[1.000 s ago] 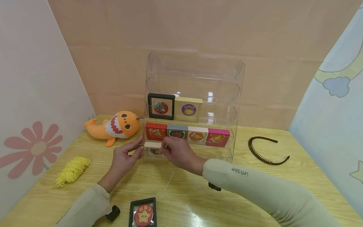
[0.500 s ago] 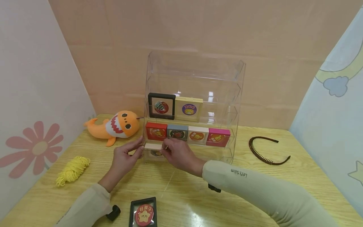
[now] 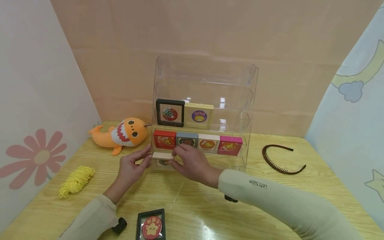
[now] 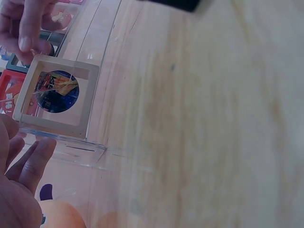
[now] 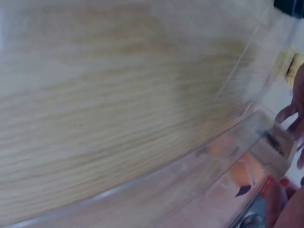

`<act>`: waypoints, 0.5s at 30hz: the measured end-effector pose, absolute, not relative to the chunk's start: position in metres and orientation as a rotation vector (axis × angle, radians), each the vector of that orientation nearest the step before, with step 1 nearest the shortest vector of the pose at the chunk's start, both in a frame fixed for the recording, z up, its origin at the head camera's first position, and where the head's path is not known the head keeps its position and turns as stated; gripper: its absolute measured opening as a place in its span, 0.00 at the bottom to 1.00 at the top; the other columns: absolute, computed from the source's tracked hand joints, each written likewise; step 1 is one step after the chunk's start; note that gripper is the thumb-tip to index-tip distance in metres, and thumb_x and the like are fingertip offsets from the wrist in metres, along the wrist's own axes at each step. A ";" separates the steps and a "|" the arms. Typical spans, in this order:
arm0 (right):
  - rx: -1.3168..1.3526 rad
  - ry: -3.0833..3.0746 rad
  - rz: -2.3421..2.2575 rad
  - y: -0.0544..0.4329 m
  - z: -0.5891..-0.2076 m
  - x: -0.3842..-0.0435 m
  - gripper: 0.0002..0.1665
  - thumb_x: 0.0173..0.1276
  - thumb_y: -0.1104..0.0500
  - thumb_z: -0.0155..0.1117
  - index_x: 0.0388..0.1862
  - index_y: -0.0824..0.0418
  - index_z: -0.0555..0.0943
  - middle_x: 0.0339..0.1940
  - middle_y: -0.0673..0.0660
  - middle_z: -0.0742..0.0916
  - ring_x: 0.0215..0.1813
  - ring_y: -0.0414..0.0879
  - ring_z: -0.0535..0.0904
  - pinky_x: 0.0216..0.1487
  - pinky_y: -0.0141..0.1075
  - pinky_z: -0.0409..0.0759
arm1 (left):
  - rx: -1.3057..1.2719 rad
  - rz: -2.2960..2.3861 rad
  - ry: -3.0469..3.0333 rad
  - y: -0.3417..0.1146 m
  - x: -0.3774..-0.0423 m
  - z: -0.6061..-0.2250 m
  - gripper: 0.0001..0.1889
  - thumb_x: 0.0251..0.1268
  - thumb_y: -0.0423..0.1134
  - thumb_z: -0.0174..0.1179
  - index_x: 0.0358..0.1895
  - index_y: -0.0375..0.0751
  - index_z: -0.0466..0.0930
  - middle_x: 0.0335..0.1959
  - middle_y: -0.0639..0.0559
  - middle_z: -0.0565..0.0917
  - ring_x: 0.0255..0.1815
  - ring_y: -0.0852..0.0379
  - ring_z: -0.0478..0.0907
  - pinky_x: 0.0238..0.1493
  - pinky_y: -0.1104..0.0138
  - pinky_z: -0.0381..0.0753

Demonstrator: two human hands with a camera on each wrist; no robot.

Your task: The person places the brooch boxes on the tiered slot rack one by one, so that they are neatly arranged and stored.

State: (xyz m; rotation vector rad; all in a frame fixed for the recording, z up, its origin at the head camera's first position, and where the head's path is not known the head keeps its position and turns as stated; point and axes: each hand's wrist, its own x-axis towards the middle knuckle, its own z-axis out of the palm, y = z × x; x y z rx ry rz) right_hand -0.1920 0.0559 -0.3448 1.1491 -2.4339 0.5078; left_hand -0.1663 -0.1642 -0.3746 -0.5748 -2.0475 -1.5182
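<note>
A cream display frame (image 4: 59,124) with a round dark blue badge (image 4: 64,95) sits in the lowest tier, at the left end, of the clear acrylic rack (image 3: 204,71). My left hand (image 3: 132,168) is at the rack's left side, its fingertips right at the clear side panel and the frame's corner. Beside the frame's right edge is my right hand (image 3: 193,163), thumb and forefinger a little apart around that corner. In the left wrist view, the right hand's fingertips (image 4: 26,42) lie close to the frame's edge. The right wrist view cuts off most of both hands.
Red (image 3: 165,140), grey-blue (image 3: 186,136), pale (image 3: 208,141) and magenta (image 3: 230,145) frames fill the tier above. Black (image 3: 183,115) and yellow (image 3: 207,106) frames stand higher. Around lie a plush shark (image 3: 135,131), yellow yarn (image 3: 77,180), a headband (image 3: 271,161) and another black frame (image 3: 164,225).
The cream frame has sunk slightly lower in its tier. My right thumb and forefinger have parted from their pinch on its edge and shifted a little right. The left hand stays put.
</note>
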 end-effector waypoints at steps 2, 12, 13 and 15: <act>1.177 -2.382 0.486 0.057 -0.346 -0.187 0.12 0.59 0.52 0.71 0.35 0.55 0.78 0.32 0.48 0.80 0.29 0.38 0.73 0.22 0.28 0.73 | -0.574 -1.523 -2.047 -0.164 -0.166 -0.374 0.17 0.54 0.15 0.59 0.50 0.20 0.77 0.43 0.30 0.81 0.35 0.50 0.83 0.25 0.64 0.83; 1.329 -2.316 0.525 0.052 -0.350 -0.160 0.13 0.59 0.49 0.70 0.34 0.54 0.79 0.32 0.46 0.79 0.30 0.35 0.71 0.25 0.22 0.68 | -0.586 -1.504 -2.045 -0.163 -0.165 -0.374 0.17 0.54 0.14 0.59 0.50 0.19 0.77 0.43 0.30 0.81 0.35 0.47 0.83 0.25 0.65 0.83; 1.336 -2.323 0.531 0.051 -0.350 -0.158 0.13 0.59 0.49 0.70 0.34 0.54 0.79 0.32 0.46 0.79 0.30 0.35 0.71 0.25 0.22 0.68 | -0.585 -1.503 -2.046 -0.163 -0.165 -0.374 0.17 0.54 0.14 0.59 0.50 0.19 0.77 0.43 0.30 0.81 0.35 0.47 0.83 0.25 0.65 0.83; 1.351 -2.352 0.530 0.050 -0.348 -0.154 0.13 0.60 0.48 0.70 0.34 0.54 0.79 0.31 0.45 0.78 0.30 0.35 0.71 0.27 0.22 0.68 | -0.582 -1.498 -2.049 -0.163 -0.166 -0.375 0.17 0.54 0.14 0.59 0.49 0.19 0.77 0.43 0.30 0.81 0.35 0.48 0.83 0.26 0.65 0.83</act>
